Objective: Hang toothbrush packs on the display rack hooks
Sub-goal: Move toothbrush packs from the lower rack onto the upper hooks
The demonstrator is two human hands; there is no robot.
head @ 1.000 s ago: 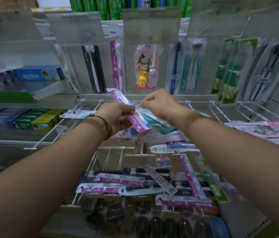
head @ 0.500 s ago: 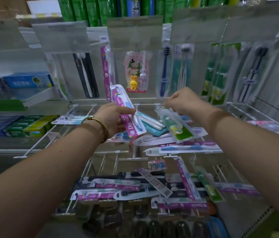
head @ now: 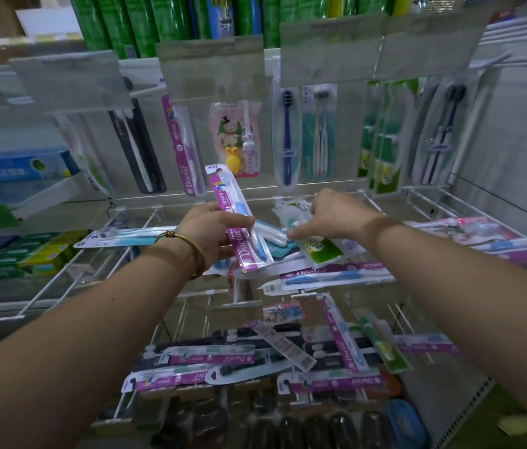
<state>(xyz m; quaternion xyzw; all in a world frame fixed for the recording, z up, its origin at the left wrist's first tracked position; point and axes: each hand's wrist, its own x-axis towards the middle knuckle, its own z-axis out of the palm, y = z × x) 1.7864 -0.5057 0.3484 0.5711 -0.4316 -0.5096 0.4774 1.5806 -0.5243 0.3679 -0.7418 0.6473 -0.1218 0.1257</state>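
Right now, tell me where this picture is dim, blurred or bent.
Head view: dim bluish light, darkest along the bottom edge; motion blur smears the upper left corner; the wide lens bows the white wire rack rails and stretches both forearms; the pink plastic Doctor toothbrush pack in the left hand reads sharply; the right hand over the green-and-white toothbrush pack is slightly soft.

bare wire hooks (head: 61,277) open at left, loose packs (head: 336,275) heaped across middle, hanging packs (head: 284,137) behind
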